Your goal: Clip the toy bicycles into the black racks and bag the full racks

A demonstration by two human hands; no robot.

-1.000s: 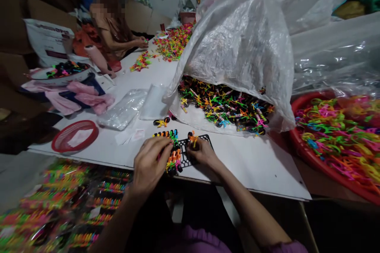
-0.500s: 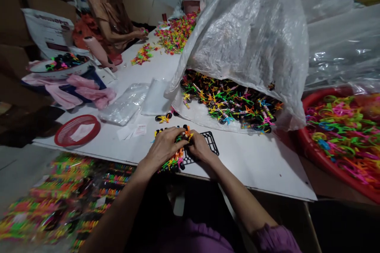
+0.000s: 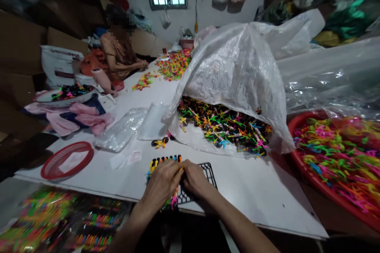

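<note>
A black plastic grid tray (image 3: pixel 209 170) lies near the front edge of the white table (image 3: pixel 255 189). Rows of small coloured toy bicycles (image 3: pixel 162 161) stand in its left part. My left hand (image 3: pixel 162 185) rests on these toys with its fingers curled over them. My right hand (image 3: pixel 194 180) sits beside it on the tray, fingers bent and pressed against the left hand's fingertips. What the fingers pinch between them is hidden. One loose yellow toy bicycle (image 3: pixel 159 142) lies on the table just beyond the tray.
A big clear plastic bag (image 3: pixel 237 71) spills many toy bicycles (image 3: pixel 225 126) onto the table. A red basin (image 3: pixel 299 170) of coloured parts stands at right, a red basket (image 3: pixel 67 160) at left. Another person (image 3: pixel 118 53) sits at the far end. Packed toys (image 3: pixel 59 221) lie below left.
The head has tilted up, so the window and wall show now. My hands have closed in together over the toys on the tray; the orange piece in my right hand is no longer visible.
</note>
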